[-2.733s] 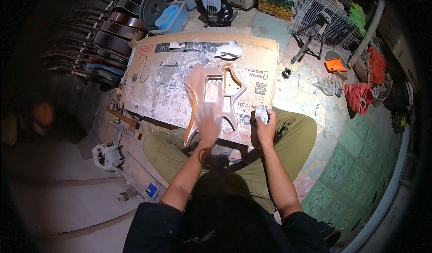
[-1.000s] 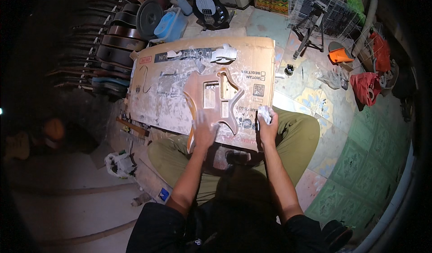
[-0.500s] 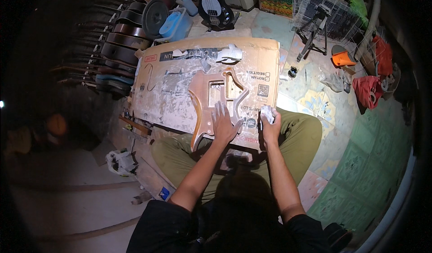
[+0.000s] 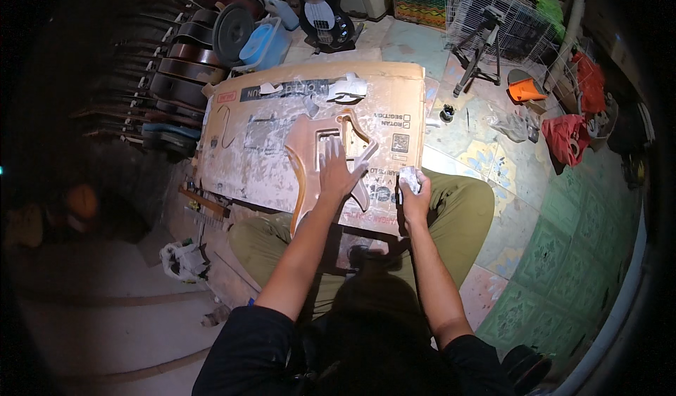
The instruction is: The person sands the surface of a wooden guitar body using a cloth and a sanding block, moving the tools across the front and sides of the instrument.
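Observation:
An unpainted wooden electric guitar body [image 4: 301, 137] with cut-out cavities lies flat on a dusty cardboard sheet [image 4: 243, 174] in front of me. My left hand [image 4: 336, 174] rests open on it, fingers spread and whitened with dust, the fingertips reaching over the rectangular cavity. One horn-shaped end of the body shows to the right of that hand. At the cardboard's right edge my right hand [image 4: 417, 199] is closed round a small whitish block [image 4: 408, 179], apart from the guitar body. What the block is made of I cannot make out.
Torn white paper scraps [image 4: 346, 88] lie on the cardboard's far part. Guitars [image 4: 179, 86] hang in a row at left, beside a blue tub [image 4: 262, 42]. A black bass guitar [image 4: 327, 26] stands beyond. To the right are a tripod [image 4: 480, 54], wire cage [image 4: 503, 23] and red bag [image 4: 563, 139].
My left hand has slid away from me over the guitar body, up to the cavity. My right hand still grips the block near the cardboard's edge. The whole view has shifted slightly.

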Demonstrator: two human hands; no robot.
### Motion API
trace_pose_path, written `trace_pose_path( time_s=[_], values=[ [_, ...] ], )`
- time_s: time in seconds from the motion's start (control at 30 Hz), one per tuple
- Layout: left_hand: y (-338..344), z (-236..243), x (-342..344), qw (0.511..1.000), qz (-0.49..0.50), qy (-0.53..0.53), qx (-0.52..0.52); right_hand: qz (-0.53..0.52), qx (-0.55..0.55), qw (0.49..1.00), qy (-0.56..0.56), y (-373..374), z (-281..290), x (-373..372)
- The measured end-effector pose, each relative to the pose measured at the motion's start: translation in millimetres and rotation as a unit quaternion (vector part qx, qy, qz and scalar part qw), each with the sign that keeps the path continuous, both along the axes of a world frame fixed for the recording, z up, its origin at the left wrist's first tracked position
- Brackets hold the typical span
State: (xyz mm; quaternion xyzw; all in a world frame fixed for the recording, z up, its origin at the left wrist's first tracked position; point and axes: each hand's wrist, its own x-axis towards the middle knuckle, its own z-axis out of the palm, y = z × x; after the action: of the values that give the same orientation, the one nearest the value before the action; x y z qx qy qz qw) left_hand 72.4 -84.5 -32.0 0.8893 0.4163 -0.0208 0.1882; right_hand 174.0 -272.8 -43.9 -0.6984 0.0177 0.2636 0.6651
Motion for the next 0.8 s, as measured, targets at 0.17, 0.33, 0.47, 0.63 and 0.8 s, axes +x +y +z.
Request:
trace_pose_path(
  time_s=[0.17,0.33,0.47,0.63,0.8],
  values=[
    [-51.4,-6.5,-27.4,0.997,-0.052,0.014,0.047,-0.011,0.005,1.000,-0.015,-0.8,-6.4,-0.1],
    [-69.9,-11.0,-33.3,0.996,-0.050,-0.003,0.072,0.005,0.019,1.000,0.012,2.4,2.8,-6.3],
    [-58.4,-16.2,-12.8,0.998,-0.034,-0.016,0.057,0.021,-0.025,0.998,-0.055,-2.2,-22.1,-2.4],
    [-56.1,-6.6,-3.2,0.996,-0.055,-0.029,0.062,0.043,-0.068,0.987,-0.137,-4.5,-31.0,-2.6],
    [-85.8,2.5,-23.4,0.987,-0.147,0.006,0.059,0.052,-0.082,0.983,-0.157,-8.2,-31.3,-0.6]
  ],
)
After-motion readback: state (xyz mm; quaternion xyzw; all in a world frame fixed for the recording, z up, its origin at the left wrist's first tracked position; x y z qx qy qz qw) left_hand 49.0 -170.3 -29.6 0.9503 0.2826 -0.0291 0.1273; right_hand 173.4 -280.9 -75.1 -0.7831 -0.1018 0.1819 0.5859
